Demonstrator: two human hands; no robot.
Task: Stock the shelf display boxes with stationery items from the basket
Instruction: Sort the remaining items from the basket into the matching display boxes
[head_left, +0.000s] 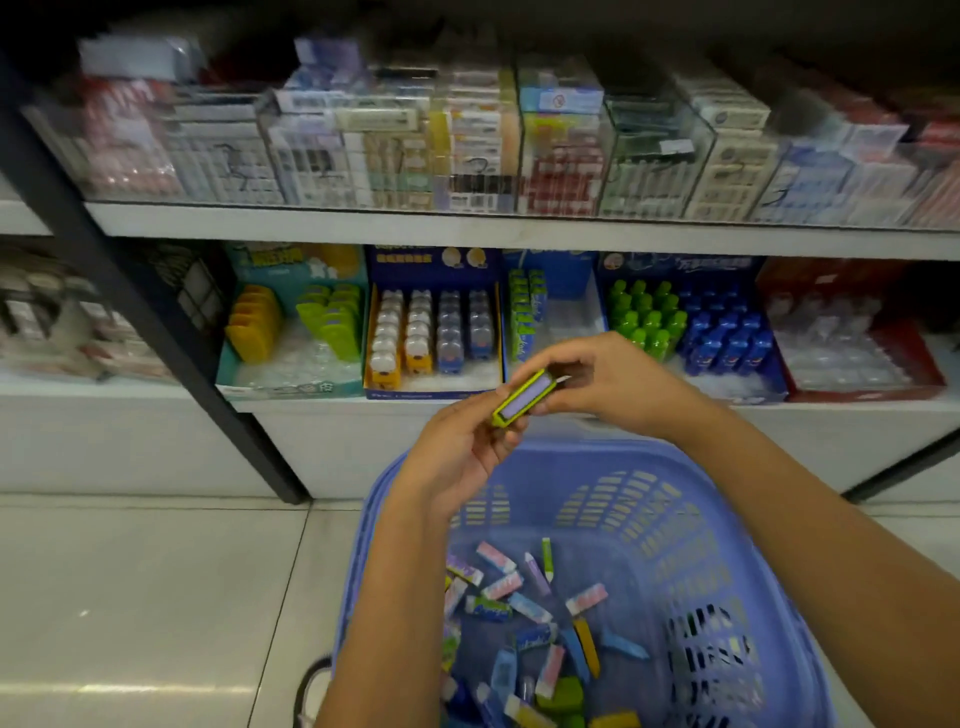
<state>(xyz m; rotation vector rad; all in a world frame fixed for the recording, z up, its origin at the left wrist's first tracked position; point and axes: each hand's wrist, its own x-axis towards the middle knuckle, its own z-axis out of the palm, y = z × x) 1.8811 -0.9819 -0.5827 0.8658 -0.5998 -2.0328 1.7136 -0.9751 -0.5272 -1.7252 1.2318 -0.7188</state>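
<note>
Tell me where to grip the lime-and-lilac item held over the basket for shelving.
Probably across its long lime sides near the lower end, from below-left like the left hand: the lime-and-lilac item is a slim, flat-sided bar tilted up-right.

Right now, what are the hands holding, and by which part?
One small yellow-green item with a lilac face: the left hand pinches its lower end, the right hand its upper end.

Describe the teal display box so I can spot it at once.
Start at the lower shelf and the slanting black post crossing it. The teal display box stands right beside that post, with the dark blue box on its other side; only it holds yellow pieces and lime-green pieces.
</note>
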